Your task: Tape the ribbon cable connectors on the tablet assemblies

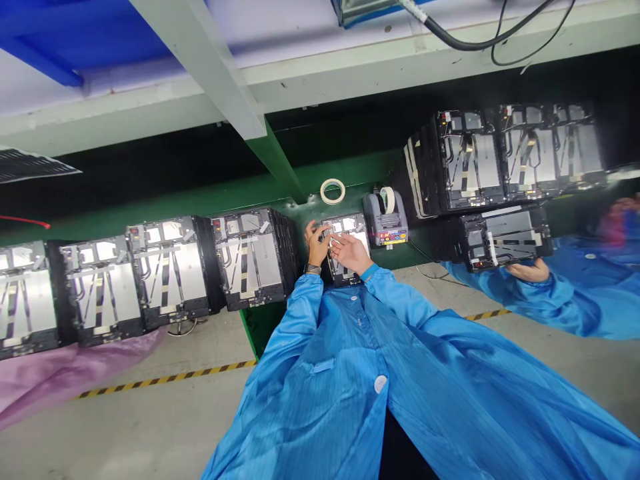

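My left hand is over the upper left of an opened flat device with a black frame and silver plates. Its fingers are curled towards the thumb; whatever small thing may be between them is too small to make out. Close beside it, my right hand is turned palm up above the same device, fingers stretched towards the left hand. The hands hide much of the device's middle. To the right of it stands a grey tape dispenser with a roll of whitish tape on top.
A tape ring lies on the green bench behind my hands. Stacks of similar devices stand left, others right. At right, a co-worker's hand holds another device. A pink sleeve reaches in at left.
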### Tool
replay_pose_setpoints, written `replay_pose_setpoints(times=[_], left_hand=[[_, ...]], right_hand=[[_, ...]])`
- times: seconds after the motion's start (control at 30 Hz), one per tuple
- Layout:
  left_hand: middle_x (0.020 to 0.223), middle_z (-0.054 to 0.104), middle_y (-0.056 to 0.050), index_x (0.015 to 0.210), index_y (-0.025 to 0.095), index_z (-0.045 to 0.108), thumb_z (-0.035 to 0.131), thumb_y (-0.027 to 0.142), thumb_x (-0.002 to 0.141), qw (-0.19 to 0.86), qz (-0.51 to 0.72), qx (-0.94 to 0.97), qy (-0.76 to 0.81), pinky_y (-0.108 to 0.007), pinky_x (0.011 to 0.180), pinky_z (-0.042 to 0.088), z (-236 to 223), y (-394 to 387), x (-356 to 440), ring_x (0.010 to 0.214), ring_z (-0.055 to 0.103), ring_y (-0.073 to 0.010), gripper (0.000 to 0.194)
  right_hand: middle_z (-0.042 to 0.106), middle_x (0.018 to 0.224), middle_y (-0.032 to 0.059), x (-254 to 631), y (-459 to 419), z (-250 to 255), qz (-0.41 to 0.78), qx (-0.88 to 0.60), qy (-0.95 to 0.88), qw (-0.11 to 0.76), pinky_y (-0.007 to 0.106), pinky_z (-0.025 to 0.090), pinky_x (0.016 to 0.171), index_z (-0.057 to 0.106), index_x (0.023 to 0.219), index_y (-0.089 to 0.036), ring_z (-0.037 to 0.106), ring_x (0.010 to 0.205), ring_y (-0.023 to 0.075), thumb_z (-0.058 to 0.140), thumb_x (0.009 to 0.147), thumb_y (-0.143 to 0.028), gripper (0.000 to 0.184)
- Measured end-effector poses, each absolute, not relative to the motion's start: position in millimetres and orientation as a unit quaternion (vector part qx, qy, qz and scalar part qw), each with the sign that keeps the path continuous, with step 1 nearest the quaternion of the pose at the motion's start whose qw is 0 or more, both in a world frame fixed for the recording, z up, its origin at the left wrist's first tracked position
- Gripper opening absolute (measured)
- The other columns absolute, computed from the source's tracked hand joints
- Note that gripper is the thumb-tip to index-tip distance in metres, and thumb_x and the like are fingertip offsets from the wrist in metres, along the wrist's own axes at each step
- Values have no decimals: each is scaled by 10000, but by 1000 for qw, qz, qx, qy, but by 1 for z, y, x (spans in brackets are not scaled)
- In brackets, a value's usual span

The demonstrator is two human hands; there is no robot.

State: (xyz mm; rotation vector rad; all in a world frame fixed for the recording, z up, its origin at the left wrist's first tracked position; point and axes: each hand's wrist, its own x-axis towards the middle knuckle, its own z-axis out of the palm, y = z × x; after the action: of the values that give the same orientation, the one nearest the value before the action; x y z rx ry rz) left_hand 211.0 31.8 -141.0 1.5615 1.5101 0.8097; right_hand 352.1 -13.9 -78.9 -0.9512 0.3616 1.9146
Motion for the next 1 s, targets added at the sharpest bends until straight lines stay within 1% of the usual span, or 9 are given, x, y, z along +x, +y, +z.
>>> replay_pose_setpoints(times=[0.1,0.2,0.33,0.43,0.53,0.6,0.7,0.9,1.0], left_hand=[[1521,473,-65,1063,304,808,725,254,898,404,320,613,599,-506,1244,351,-139,32,211,1328,515,-301,191],[1525,471,-59,1061,309,810,730,261,899,407,316,611,601,-525,1247,337,-137,32,211,1327,512,-310,187],[1520,475,-61,1054,315,813,746,257,896,406,315,611,602,-529,1236,339,-136,33,211,1326,513,-315,182],[1518,480,-60,1056,320,813,752,249,892,406,316,612,601,-530,1235,340,-136,33,211,1335,507,-317,189],[1515,482,-64,1065,317,815,749,248,895,405,318,609,603,-532,1231,346,-135,33,212,1348,496,-322,195],[1505,483,-66,1062,314,816,753,269,898,407,319,605,605,-529,1229,351,-135,32,212,1342,504,-321,181],[1497,484,-68,1060,319,817,764,309,899,410,316,606,604,-528,1226,355,-136,33,211,1323,519,-318,170],[1490,499,-74,1040,318,828,743,301,919,413,315,612,597,-539,1224,350,-138,38,208,1314,514,-319,149],[1492,499,-78,1035,308,826,749,275,906,406,310,621,594,-538,1217,358,-135,39,208,1327,502,-324,154]], right_hand=[[705,807,59,354,-14,-75,780,-389,130,472,338,547,655,671,1069,-183,627,694,203,492,1005,-347,251],[698,784,60,355,-15,-72,769,-444,39,458,345,541,668,671,1012,-188,615,685,202,508,977,-346,229],[669,706,33,359,-21,-73,744,-509,-39,430,314,485,641,699,975,-191,554,626,186,560,894,-236,167],[660,764,11,366,-23,-73,671,-572,-183,436,319,481,769,747,1091,-235,548,739,199,574,863,-143,301],[677,946,73,375,-14,-74,515,-611,-491,346,404,421,1010,775,1193,-244,565,969,262,568,863,-97,416],[669,976,113,381,-6,-76,437,-602,-621,247,459,366,1072,771,1243,-221,561,1016,299,565,849,-65,472],[659,949,129,386,4,-82,393,-590,-683,176,486,348,1077,753,1291,-219,562,1003,311,574,835,-37,523],[665,967,136,393,8,-90,356,-561,-735,138,486,372,1051,721,1347,-223,564,983,311,586,849,-58,542],[665,989,132,398,9,-89,342,-567,-740,117,467,399,1036,748,1291,-216,574,987,306,552,884,-93,468]])
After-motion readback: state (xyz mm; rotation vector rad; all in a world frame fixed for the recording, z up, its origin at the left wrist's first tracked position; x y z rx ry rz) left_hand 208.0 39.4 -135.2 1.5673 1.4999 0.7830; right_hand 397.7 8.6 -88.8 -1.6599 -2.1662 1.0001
